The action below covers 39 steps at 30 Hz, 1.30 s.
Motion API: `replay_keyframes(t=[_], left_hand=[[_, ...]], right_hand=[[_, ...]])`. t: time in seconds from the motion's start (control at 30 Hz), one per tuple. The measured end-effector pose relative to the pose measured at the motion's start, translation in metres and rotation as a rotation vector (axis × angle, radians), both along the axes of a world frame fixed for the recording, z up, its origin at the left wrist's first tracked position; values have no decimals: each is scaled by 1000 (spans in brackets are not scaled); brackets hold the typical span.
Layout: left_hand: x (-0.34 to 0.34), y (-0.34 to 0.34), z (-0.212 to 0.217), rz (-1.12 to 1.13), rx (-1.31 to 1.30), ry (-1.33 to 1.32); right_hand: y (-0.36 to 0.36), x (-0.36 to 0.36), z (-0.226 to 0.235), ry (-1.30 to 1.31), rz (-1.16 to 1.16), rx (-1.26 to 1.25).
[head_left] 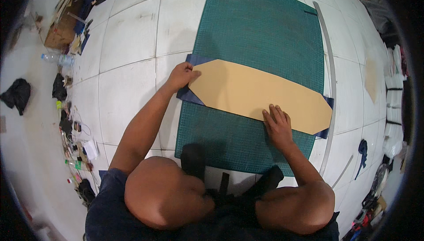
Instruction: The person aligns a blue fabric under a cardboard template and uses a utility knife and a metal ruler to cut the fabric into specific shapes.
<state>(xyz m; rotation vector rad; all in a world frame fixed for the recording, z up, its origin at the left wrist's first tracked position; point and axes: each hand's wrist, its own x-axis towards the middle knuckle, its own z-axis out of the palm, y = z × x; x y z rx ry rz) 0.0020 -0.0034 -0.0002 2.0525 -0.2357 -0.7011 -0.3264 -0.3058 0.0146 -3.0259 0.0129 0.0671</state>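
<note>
Both hands are pressing a tan cardboard template (260, 97) flat over dark blue fabric (189, 94) on a green cutting mat (260, 29): left hand (181, 75) at its end, right hand (278, 124) on its near edge.

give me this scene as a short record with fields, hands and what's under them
left hand: flat on the left tip of the tan cardboard template
right hand: fingers pressing the template's lower edge
under template: dark blue fabric, showing at both ends
work surface: green cutting mat on white tiled floor
beside mat: long pale strip along its right side

Head view, probably straight down
</note>
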Motion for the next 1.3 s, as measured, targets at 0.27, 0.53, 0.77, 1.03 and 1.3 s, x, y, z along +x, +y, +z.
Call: replay_keyframes(t=[0.27, 0.53, 0.77, 1.03, 1.3], left_hand=[[34, 44, -4, 130, -7, 46], [1, 41, -13, -51, 171, -156], [6, 33, -19, -19, 270, -180], [14, 22, -30, -60, 439, -212], [30, 6, 0, -106, 391, 107]], right_hand=[[9, 8, 4, 55, -24, -7], [3, 5, 6, 17, 14, 3], [2, 5, 3, 16, 30, -20], [3, 7, 0, 10, 29, -3], [-4, 8, 1, 47, 57, -46]])
